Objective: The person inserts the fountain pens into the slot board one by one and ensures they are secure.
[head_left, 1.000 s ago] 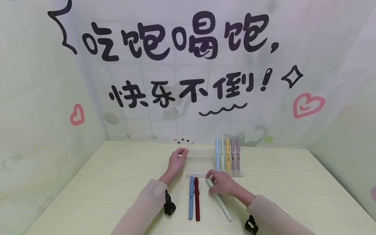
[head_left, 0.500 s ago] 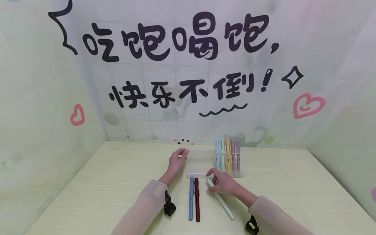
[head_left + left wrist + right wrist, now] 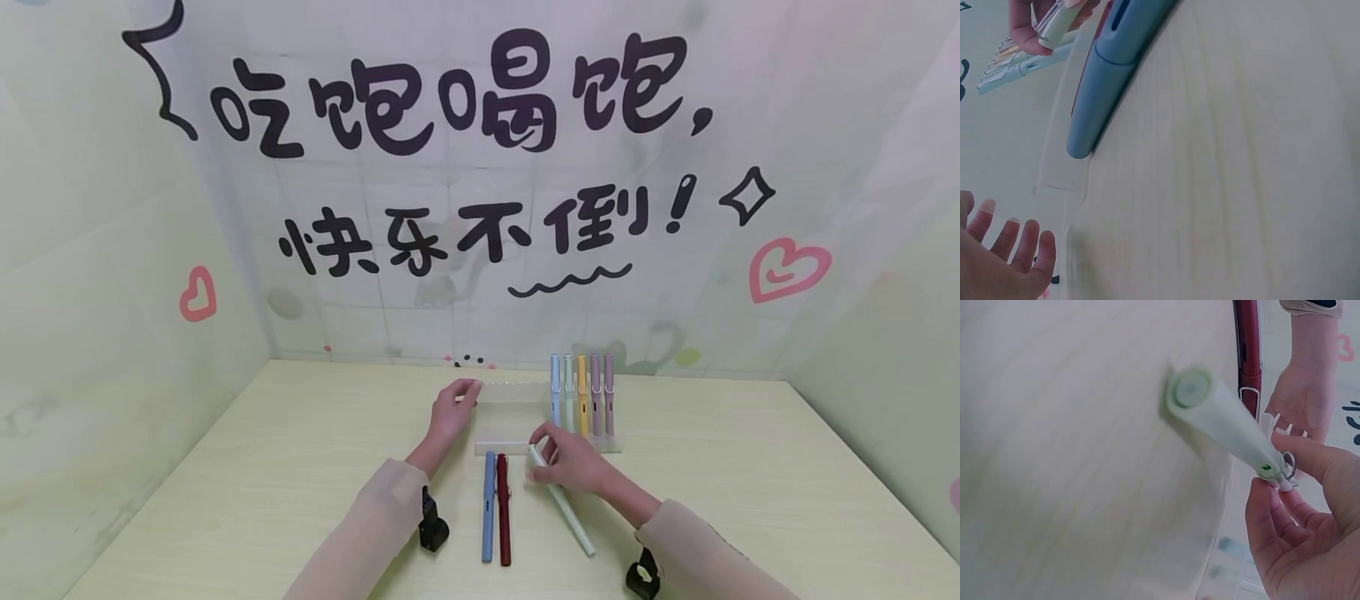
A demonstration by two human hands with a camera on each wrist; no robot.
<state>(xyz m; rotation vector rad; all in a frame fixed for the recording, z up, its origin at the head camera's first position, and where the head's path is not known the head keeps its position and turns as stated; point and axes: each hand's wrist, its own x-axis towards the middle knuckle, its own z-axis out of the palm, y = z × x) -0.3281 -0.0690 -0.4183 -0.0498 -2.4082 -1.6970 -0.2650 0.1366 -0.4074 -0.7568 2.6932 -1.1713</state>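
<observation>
1. Pinching tilted green pen (image 3: 572, 518) near its clip with right hand (image 3: 576, 463), before rack (image 3: 506, 447).
2. With left hand (image 3: 451, 413) loosely spread at rack's left end.
3. On table (image 3: 735, 475), left of green pen: blue pen (image 3: 488, 510), red pen (image 3: 504, 512).
</observation>
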